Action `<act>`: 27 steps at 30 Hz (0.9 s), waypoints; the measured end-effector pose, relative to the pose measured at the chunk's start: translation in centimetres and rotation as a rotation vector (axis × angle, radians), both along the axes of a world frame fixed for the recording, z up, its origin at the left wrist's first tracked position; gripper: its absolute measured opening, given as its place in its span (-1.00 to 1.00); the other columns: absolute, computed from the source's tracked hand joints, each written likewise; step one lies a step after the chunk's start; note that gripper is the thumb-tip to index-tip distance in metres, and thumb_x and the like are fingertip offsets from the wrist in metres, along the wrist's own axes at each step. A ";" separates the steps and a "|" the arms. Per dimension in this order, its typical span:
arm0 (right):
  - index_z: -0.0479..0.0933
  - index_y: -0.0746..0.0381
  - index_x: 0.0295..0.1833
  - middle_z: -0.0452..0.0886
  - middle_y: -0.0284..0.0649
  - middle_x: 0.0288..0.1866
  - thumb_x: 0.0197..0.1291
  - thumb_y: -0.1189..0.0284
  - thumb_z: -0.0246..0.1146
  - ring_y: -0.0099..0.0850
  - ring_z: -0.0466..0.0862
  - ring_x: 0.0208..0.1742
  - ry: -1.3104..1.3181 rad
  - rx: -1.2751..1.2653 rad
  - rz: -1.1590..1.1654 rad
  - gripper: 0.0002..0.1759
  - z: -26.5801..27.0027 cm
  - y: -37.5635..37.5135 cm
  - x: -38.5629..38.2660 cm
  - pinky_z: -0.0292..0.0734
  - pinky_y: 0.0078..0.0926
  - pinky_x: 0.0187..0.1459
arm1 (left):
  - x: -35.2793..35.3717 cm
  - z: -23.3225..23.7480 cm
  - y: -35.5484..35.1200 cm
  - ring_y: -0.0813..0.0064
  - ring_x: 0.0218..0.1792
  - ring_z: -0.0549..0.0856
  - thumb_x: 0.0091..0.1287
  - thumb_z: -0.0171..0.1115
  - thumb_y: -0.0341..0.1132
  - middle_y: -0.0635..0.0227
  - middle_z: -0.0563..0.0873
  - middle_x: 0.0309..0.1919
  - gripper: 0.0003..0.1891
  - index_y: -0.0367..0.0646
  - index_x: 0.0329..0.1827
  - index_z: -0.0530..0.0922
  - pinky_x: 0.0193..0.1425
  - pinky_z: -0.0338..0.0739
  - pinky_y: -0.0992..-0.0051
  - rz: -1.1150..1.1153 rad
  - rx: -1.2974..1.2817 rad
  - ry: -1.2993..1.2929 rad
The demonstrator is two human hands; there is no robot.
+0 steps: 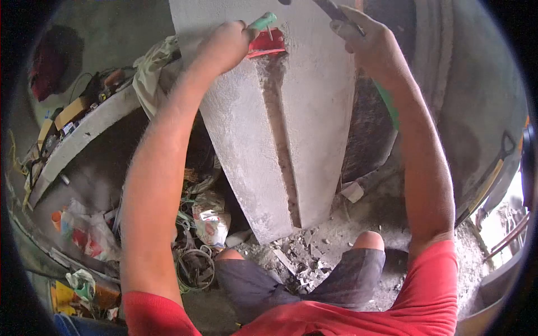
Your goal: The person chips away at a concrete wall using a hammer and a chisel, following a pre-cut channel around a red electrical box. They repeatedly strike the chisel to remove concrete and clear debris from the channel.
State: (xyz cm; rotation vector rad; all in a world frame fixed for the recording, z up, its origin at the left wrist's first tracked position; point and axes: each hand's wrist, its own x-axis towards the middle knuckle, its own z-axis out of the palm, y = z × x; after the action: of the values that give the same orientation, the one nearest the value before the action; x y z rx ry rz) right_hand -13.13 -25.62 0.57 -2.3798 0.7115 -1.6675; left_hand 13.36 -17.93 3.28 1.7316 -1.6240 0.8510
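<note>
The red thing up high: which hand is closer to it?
Left. The left hand is right beside the red thing, at its left end, holding a green handle. The right hand is farther off, to its right, holding a dark tool.

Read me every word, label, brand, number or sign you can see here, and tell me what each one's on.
No text can be read anywhere.
Shiny white plastic bag on the floor: coloured print, too small and blurred to read.
Green-handled tool in the left hand: no lettering shows.
Dark-shafted tool in the right hand: no lettering shows.
</note>
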 end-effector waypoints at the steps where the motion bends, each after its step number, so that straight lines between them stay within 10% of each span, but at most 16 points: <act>1: 0.54 0.07 0.34 0.71 0.03 0.08 0.43 0.10 0.17 -0.04 0.70 0.12 0.006 0.002 0.005 -0.53 0.5 1.5 -0.3 0.58 -0.15 0.12 | 0.7 0.0 -0.3 -0.05 -0.17 0.73 0.51 0.04 0.02 -0.13 0.71 -0.32 -0.52 -0.31 -0.07 0.64 0.00 0.54 0.07 0.005 0.002 0.006; 3: 0.51 0.26 0.33 0.72 -0.01 0.01 0.43 0.36 0.21 -0.42 0.68 0.04 -0.015 0.296 0.110 -0.58 1.5 4.4 -0.9 0.53 -0.45 0.07 | 1.0 0.9 -0.6 -0.04 -0.27 0.73 0.51 0.05 0.02 -0.10 0.70 -0.38 -0.51 -0.33 -0.10 0.62 -0.10 0.57 0.10 0.035 0.044 -0.119; 12: 0.53 0.33 0.27 0.70 0.08 0.07 0.40 0.39 0.21 -0.19 0.69 0.14 0.082 -0.362 0.253 -0.60 2.6 -1.2 1.8 0.53 -0.29 0.15 | 0.7 2.6 -2.1 0.18 -0.60 0.65 0.50 0.04 -0.04 0.04 0.65 -0.54 -0.52 -0.40 -0.16 0.63 -0.50 0.52 0.14 0.039 0.322 0.187; 16: 0.52 0.35 0.26 0.69 0.06 0.09 0.42 0.42 0.17 -0.22 0.69 0.14 0.326 -0.015 0.070 -0.62 3.0 -0.5 1.0 0.54 -0.32 0.13 | -1.0 2.7 -1.5 0.51 -0.66 0.39 0.49 0.11 -0.14 0.35 0.53 -0.58 -0.66 -0.29 -0.22 0.59 -0.64 0.30 0.34 0.126 0.394 0.134; 18: 0.53 0.35 0.24 0.72 -0.02 0.00 0.43 0.42 0.14 -0.25 0.72 0.05 0.276 -0.488 0.156 -0.64 2.1 -3.1 1.8 0.56 -0.39 0.04 | -0.9 2.4 -1.6 0.46 -0.70 0.42 0.48 0.11 -0.23 0.32 0.52 -0.62 -0.73 -0.30 -0.20 0.59 -0.67 0.31 0.32 0.090 0.311 0.127; 22: 0.47 0.08 0.44 0.63 -0.21 -0.36 0.37 -0.01 0.25 -0.54 0.60 -0.39 0.187 -0.191 -0.036 -0.36 0.7 -2.3 2.5 0.57 -0.45 -0.34 | -0.8 2.3 -1.1 0.43 -0.71 0.47 0.50 0.04 -0.27 0.30 0.52 -0.64 -0.74 -0.28 -0.24 0.59 -0.67 0.35 0.31 0.049 0.308 0.078; 25: 0.48 0.07 0.42 0.56 -0.31 -0.43 0.39 0.02 0.24 -0.58 0.55 -0.47 0.241 -0.169 -0.084 -0.40 0.2 -2.0 1.7 0.52 -0.50 -0.43 | 0.8 1.4 -0.8 0.38 -0.69 0.50 0.50 -0.02 -0.27 0.28 0.52 -0.62 -0.73 -0.26 -0.23 0.57 -0.63 0.41 0.30 0.125 0.407 0.199; 27: 0.56 0.17 0.29 0.71 -0.14 -0.25 0.43 0.10 0.20 -0.46 0.69 -0.27 -0.015 -0.024 0.055 -0.52 -2.4 -1.6 0.8 0.62 -0.38 -0.22 | 4.0 -1.1 0.2 0.35 -0.57 0.56 0.49 0.04 -0.11 0.29 0.52 -0.56 -0.66 -0.27 -0.17 0.54 -0.46 0.49 0.30 -0.135 -0.129 0.070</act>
State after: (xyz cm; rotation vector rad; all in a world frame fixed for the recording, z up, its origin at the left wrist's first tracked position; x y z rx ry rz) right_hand -12.36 -27.26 -1.78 -2.3777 0.6208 -1.6796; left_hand 17.33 -17.76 2.16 1.5286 -1.5841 0.8034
